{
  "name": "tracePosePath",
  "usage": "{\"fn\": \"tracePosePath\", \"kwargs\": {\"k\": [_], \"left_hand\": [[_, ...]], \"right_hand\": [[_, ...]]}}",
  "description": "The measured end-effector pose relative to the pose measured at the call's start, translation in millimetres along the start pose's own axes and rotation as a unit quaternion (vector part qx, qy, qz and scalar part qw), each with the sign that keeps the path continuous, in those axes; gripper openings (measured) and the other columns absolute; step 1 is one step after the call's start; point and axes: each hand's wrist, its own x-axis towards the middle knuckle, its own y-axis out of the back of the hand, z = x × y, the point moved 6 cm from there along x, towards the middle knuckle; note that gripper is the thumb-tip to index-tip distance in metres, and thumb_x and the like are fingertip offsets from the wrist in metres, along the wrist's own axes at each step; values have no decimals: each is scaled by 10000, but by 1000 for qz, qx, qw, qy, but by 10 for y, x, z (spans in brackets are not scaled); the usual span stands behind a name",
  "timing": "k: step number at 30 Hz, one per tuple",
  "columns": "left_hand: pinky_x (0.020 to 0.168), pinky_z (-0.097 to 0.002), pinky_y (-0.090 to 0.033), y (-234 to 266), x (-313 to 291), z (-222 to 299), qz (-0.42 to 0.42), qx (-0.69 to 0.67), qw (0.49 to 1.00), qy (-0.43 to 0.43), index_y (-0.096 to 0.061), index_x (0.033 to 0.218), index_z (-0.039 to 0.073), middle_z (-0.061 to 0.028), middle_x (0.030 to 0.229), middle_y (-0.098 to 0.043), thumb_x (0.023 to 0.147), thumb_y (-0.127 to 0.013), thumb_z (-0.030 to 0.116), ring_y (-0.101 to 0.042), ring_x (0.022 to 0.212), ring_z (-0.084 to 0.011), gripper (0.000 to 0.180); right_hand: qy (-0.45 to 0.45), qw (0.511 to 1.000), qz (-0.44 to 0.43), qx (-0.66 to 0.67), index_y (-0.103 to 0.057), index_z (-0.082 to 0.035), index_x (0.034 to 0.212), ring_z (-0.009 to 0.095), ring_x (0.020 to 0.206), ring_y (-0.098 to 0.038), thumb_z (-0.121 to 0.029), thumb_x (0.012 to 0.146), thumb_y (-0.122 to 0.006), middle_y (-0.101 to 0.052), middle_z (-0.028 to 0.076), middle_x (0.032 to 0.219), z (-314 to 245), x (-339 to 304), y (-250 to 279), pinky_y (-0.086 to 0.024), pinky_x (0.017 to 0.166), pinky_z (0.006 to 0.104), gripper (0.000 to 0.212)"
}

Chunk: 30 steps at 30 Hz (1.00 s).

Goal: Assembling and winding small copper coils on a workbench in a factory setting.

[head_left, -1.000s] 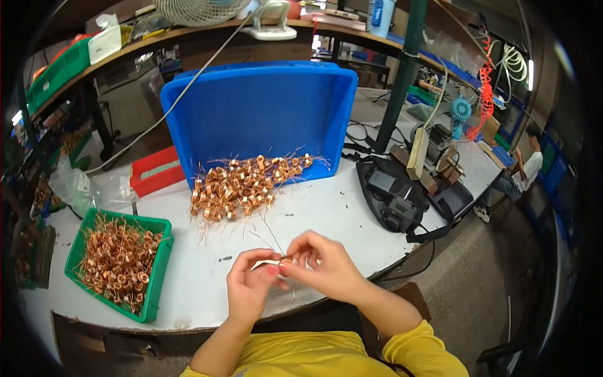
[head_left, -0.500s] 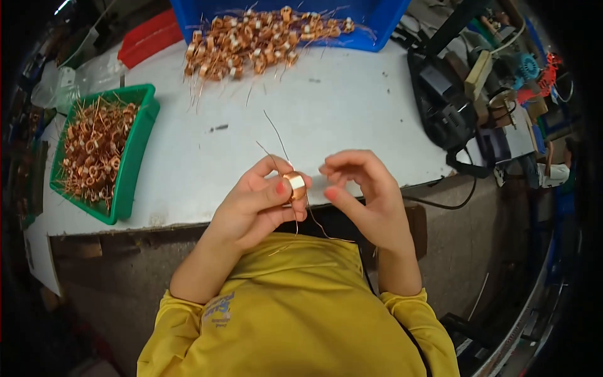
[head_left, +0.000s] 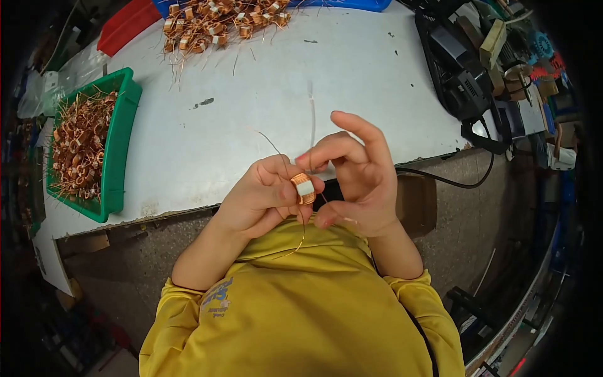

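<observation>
My left hand [head_left: 254,201] pinches a small copper coil [head_left: 304,190] between thumb and fingers, just in front of the table edge. The coil is a ring wound with copper wire, with a pale band across its side. Thin wire leads stick out from it, upward toward the table and downward over the yellow shirt. Close on its right is my right hand [head_left: 367,179], thumb and fingers spread apart around the coil's right side. Its index fingertip is beside an upper lead and its thumb near a lower one; whether either touches the wire I cannot tell.
On the white table [head_left: 251,100], a green tray [head_left: 119,151] of similar coils stands at left. A coil heap [head_left: 217,25] spills from a blue bin [head_left: 352,5] at the back, beside a red bin [head_left: 129,25]. A black device [head_left: 455,69] with a cable sits at right.
My right hand has moved in to the coil, its index finger reaching the coil's upper side. The coil has turned slightly in my left hand. The view has shifted, and the table contents appear higher.
</observation>
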Motion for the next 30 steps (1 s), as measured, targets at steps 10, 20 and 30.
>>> {"fn": "tracePosePath", "kwargs": {"k": [10,20,30], "left_hand": [[656,-323,-545,-71,55,-74,97,72,993,8,-518,1066,-15,-144,965,-591,813,-616,40,-616,758,-212,277],[657,-318,-546,-125,13,-111,98,15,995,-11,-536,1073,-4,-130,925,-599,794,-632,29,-623,769,-241,298],[682,-274,-544,-119,-20,-198,106,63,992,-3,-582,985,-38,-141,892,-618,745,-655,-51,-631,729,-186,251]], "right_hand": [[84,995,-20,-57,-348,-12,1263,154,798,-552,175,577,-655,-595,92,890,-102,-19,160,-439,685,218,774],[-31,991,-20,-128,-344,7,1274,177,865,-552,40,452,-793,-610,139,995,-11,-126,219,-430,763,251,937],[-95,991,-59,-72,-310,9,1302,197,936,-530,-92,408,-859,-604,150,1049,129,-201,111,-395,827,264,1055]]}}
